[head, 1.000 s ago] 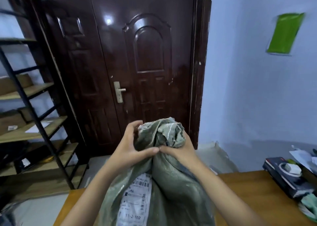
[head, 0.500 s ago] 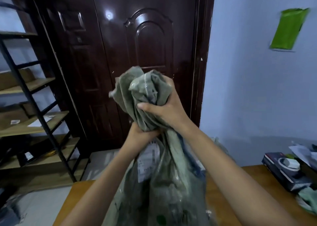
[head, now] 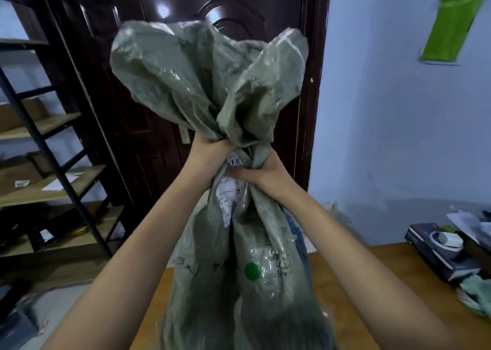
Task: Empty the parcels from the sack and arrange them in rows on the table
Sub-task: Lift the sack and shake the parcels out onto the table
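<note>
Sack (head: 239, 283) hangs upright over table (head: 358, 291), long axis vertical, bulk below grip, loose end flaring above fists. Left hand (head: 206, 151) clenched on gathered neck, slightly higher; right hand (head: 265, 171) clenched on neck just beneath, touching. Both equally near. White label (head: 229, 192) crumpled at grip. Parcels hidden inside; sack bottom cut off by frame edge, so whether it rests on table cannot tell. None laid out yet.

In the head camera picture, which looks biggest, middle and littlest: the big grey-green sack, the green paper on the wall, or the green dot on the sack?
1. Grey-green sack, though it's nearest the camera.
2. Green paper on the far wall.
3. Green dot.
</note>
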